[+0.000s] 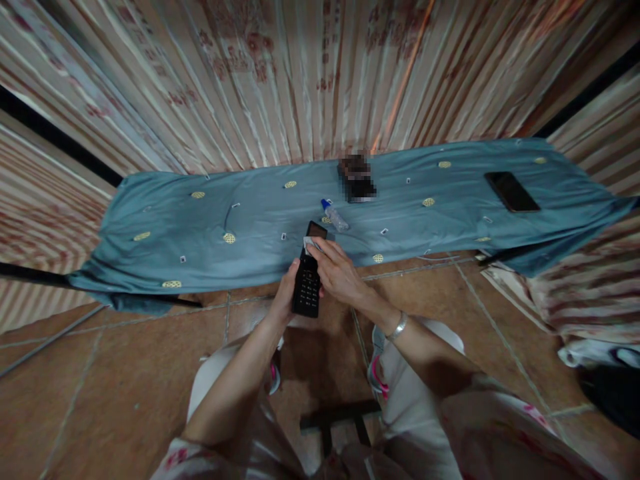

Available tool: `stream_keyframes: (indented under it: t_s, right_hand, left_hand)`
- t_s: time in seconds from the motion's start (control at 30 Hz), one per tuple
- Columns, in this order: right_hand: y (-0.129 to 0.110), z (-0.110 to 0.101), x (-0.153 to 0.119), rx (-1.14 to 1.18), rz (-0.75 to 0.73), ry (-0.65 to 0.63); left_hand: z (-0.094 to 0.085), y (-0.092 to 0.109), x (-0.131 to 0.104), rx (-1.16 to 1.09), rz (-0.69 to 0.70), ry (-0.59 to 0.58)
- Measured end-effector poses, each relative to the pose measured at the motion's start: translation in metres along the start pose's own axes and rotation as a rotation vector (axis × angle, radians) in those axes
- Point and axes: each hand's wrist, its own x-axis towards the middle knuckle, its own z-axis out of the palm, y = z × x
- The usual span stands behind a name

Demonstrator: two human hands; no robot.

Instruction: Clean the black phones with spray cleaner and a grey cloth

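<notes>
1. Currently my left hand [287, 288] is closed around the black keypad phone [307, 291], with my thumb lying along its left edge; most of my other fingers are hidden beneath it.
2. My right hand [339, 272] is bent over the upper half of the phone, its fingers gathered on a small white piece [308, 245] and pinching it against the phone's face, just below the screen [317, 231]. I cannot tell whether that piece is cloth or paper.
3. So the phone sits between my 2 hands, tilted slightly, its screen end over the near edge of the blue cloth [260, 220] and its keypad end nearer to me, above the tiled floor [150, 373].
4. Just beyond my right fingers, a clear bottle [337, 219] with a blue cap [325, 204] lies on its side on the cloth.
5. Behind the bottle is a dark object [358, 179], too pixelated for me to name.
6. Well apart, toward the right end of the cloth, a black smartphone [511, 191] lies flat.
7. Around my right wrist I wear a silver bracelet [399, 326].
8. Past the cloth's far edge hangs a striped curtain [285, 87] with reddish prints.
</notes>
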Motion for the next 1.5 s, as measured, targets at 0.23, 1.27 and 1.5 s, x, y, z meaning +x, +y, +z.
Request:
stream_keyframes:
  t_s: [0.23,1.27,1.5]
  right_hand:
    - [0.018,-0.007,0.007,-0.039,0.086,0.036]
    - [-0.025,-0.005,-0.005,0.043,-0.016,-0.109]
    - [-0.029,-0.01,-0.006,0.044,-0.018,-0.121]
  left_hand:
    - [0.002,-0.002,-0.003,0.026,-0.049,-0.147]
    - [-0.007,-0.017,0.019,-0.06,0.161,0.07]
    - [-0.007,-0.015,0.02,-0.138,0.147,0.005]
